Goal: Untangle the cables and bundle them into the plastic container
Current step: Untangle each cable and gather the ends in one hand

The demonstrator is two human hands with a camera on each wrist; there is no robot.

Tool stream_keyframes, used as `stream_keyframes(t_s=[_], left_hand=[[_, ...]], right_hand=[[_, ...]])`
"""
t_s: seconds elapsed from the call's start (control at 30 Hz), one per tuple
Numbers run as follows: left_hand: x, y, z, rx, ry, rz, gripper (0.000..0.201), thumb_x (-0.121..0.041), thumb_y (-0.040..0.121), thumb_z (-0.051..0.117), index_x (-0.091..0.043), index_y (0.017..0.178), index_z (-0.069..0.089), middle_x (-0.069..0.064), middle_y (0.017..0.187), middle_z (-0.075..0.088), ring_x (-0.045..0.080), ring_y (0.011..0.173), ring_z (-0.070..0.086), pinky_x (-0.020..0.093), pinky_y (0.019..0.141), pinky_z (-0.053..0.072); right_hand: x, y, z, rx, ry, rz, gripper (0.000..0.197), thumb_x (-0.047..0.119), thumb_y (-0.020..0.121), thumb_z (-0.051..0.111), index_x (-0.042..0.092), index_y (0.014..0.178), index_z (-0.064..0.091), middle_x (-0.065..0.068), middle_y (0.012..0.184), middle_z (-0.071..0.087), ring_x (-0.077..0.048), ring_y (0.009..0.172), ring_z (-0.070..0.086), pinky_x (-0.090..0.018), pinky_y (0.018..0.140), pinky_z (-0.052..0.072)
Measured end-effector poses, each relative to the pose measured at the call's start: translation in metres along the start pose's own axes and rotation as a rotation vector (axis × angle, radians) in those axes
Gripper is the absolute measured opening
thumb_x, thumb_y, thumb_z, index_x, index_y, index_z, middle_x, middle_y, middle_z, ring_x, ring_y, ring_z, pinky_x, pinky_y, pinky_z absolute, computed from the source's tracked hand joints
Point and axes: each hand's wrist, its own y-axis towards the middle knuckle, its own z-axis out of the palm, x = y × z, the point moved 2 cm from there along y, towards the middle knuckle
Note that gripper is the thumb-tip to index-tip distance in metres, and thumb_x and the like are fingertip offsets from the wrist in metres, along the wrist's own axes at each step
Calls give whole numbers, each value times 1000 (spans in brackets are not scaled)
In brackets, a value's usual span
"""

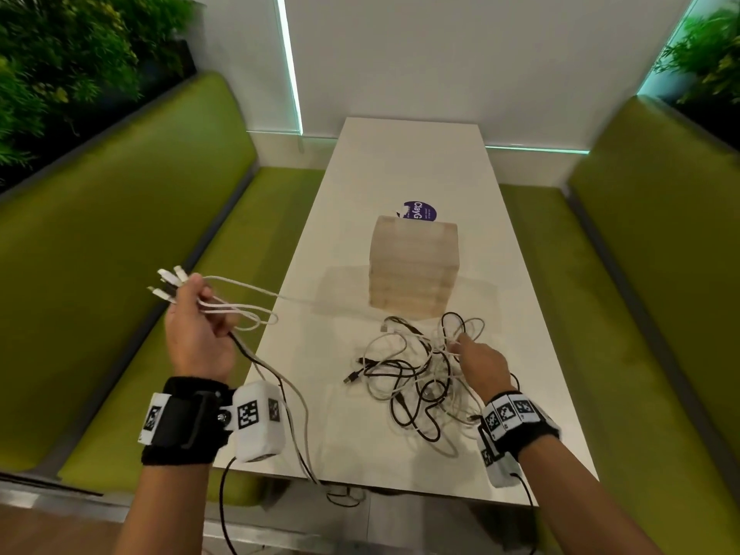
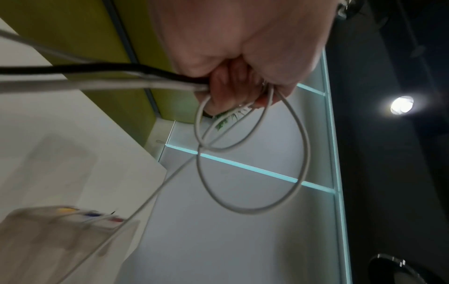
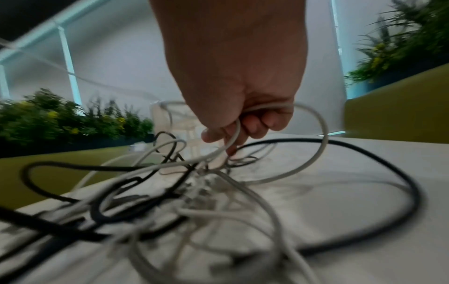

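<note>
A tangle of black and white cables (image 1: 416, 378) lies on the white table (image 1: 520, 314), just in front of a translucent plastic container (image 1: 414, 266). My left hand (image 1: 196, 314) is raised left of the table and grips a bunch of cable ends (image 1: 170, 284), with white loops (image 2: 252, 153) hanging from the fist and strands trailing to the pile and over the near edge. My right hand (image 1: 476, 358) is down in the tangle, its fingers curled round a white cable (image 3: 264, 106) there.
Green bench seats (image 1: 132, 250) run along both sides of the table, with plants (image 1: 68, 62) behind them. A purple round sticker (image 1: 420, 210) lies behind the container. Some cable hangs off the table's near edge (image 1: 340, 494).
</note>
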Motion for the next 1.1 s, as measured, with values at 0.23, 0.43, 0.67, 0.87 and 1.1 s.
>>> stream_keyframes(t_s=[0.23,0.43,0.67,0.87,1.1], left_hand=[[1,2,-3,35,-2,-6,26,-25,95,51,-24,69,51,-12,51,48,3,42,41,17,40,33],[26,-12,7,94,60,-53,30,-23,96,51,-21,67,48,-11,49,46,3,40,38,17,37,30],[42,-24,15,145,92,-85,34,-21,97,50,-18,63,43,-10,45,40,5,39,32,17,36,24],[50,-32,16,220,118,-121,42,-20,96,51,-22,54,48,-8,47,38,6,41,31,20,38,20],[71,-50,21,343,291,-151,37,-22,95,55,-19,59,46,-2,56,33,10,47,27,24,44,17]], right_hand=[[1,1,2,44,58,51,34,25,93,52,17,124,42,-8,117,66,-29,104,61,-36,83,44],[8,-5,-14,450,380,-6,129,41,60,86,31,151,-5,-11,156,20,-30,144,15,-50,115,20],[35,-15,-37,274,575,-205,54,47,83,65,24,130,53,-2,135,49,-18,127,44,-27,99,35],[37,-16,-52,-80,712,-117,12,21,94,56,14,89,66,-1,85,69,-1,71,59,-12,59,36],[29,-11,-82,-67,846,-132,3,17,83,69,19,82,71,6,75,70,-4,74,63,-21,73,45]])
